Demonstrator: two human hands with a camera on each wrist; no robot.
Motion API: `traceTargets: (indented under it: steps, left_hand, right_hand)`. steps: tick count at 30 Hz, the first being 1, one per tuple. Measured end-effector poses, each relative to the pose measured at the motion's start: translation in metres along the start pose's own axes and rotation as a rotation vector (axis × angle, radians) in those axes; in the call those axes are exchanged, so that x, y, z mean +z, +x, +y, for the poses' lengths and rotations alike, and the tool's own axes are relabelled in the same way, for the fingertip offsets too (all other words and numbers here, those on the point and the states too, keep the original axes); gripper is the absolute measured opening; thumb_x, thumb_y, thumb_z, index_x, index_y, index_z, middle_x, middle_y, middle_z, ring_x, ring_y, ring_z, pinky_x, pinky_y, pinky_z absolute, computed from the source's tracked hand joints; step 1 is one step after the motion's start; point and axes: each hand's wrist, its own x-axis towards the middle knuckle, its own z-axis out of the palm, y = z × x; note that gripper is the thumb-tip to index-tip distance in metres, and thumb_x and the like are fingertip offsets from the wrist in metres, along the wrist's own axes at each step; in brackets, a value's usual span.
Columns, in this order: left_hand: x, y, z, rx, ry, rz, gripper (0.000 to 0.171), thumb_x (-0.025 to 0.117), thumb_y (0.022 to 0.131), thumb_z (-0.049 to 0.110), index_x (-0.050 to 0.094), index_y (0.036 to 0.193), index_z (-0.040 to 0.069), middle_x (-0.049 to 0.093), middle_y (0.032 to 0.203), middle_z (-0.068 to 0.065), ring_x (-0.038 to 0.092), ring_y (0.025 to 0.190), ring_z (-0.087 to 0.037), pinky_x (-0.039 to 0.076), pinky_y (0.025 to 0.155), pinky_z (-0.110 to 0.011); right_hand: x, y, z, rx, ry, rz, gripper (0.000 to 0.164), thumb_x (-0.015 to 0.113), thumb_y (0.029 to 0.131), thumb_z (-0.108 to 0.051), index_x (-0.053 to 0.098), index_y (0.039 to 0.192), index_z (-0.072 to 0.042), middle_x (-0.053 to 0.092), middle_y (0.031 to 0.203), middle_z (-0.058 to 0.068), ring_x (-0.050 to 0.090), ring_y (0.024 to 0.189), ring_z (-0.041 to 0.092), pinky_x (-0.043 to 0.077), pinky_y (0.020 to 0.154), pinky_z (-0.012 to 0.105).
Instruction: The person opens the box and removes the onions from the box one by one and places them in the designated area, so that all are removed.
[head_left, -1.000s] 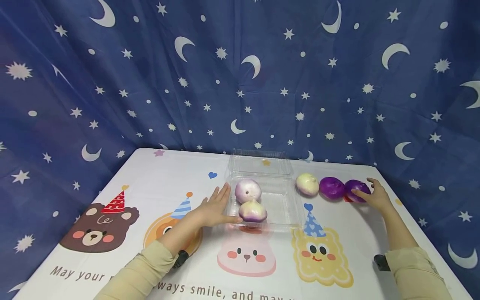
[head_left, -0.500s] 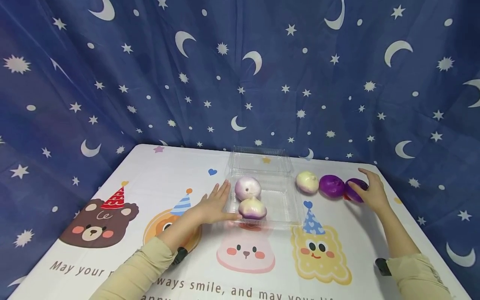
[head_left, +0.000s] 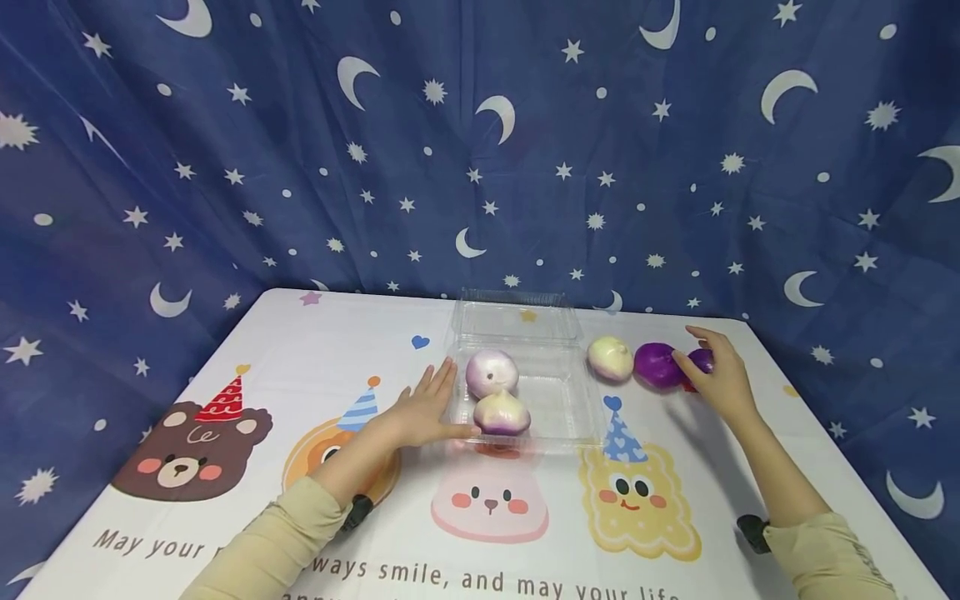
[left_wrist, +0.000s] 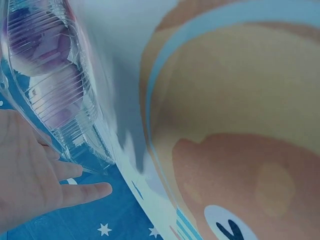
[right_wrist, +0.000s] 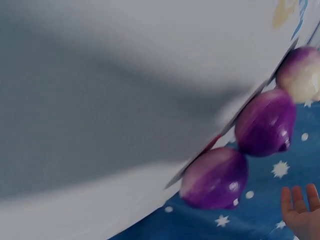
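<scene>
A clear plastic clamshell box lies with its lid folded back. Inside, on the left, are two pale purple-and-white onions. My left hand rests against the box's left side, fingers straight and thumb along the front edge; the left wrist view shows this hand beside the ribbed wall. Right of the box stand a pale onion, a purple onion and another purple onion, partly hidden by my right hand. That hand hovers over the row, fingers spread, apart from the onions in the right wrist view.
A white tablecloth with cartoon prints and lettering covers the table. Behind it hangs a blue curtain with moons and stars. Something red shows beneath the onion row.
My right hand has moved left from the far-right purple onion, up to the middle one's right side. The onions stay in place, and my left hand stays at the box.
</scene>
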Motion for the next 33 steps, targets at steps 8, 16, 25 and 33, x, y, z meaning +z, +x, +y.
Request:
traceTargets:
  steps: [8,16,25,33]
  left_hand:
    - [-0.003,0.000,0.002,0.000,0.004,-0.004,0.110,0.056,0.081,0.066,-0.001,0.151,0.003,-0.008,0.159,-0.010,-0.002,0.146,-0.038,0.014,0.109,-0.067]
    - [-0.005,-0.001,0.003,-0.005,0.001,-0.010,0.111,0.056,0.081,0.066,-0.001,0.151,0.002,-0.008,0.159,-0.011,-0.002,0.146,-0.038,0.014,0.109,-0.067]
    - [-0.007,0.002,0.004,-0.005,-0.002,-0.003,0.111,0.056,0.081,0.066,-0.001,0.151,0.002,-0.008,0.159,-0.010,-0.002,0.146,-0.037,0.013,0.110,-0.066]
    - [-0.002,0.000,0.002,-0.002,-0.013,-0.002,0.111,0.057,0.080,0.066,0.000,0.151,0.002,-0.006,0.159,-0.011,-0.001,0.146,-0.039,0.015,0.109,-0.068]
  right_hand:
    - [0.020,-0.004,-0.027,-0.021,0.081,-0.019,0.043,0.064,0.088,-0.009,0.051,0.127,0.006,0.052,0.125,0.029,0.052,0.111,0.044,0.044,0.089,0.056]
    - [0.037,-0.006,-0.064,-0.067,0.168,-0.125,0.043,0.065,0.086,-0.005,0.051,0.125,0.007,0.054,0.124,0.027,0.055,0.109,0.043,0.046,0.089,0.055]
    - [0.048,-0.013,-0.096,-0.147,0.141,-0.190,0.048,0.069,0.085,-0.009,0.050,0.128,0.002,0.053,0.128,0.023,0.052,0.112,0.042,0.049,0.088,0.054]
    - [0.060,-0.032,-0.114,-0.192,0.138,-0.207,0.058,0.070,0.084,-0.017,0.047,0.136,-0.005,0.047,0.140,0.018,0.042,0.131,0.039,0.036,0.104,0.056]
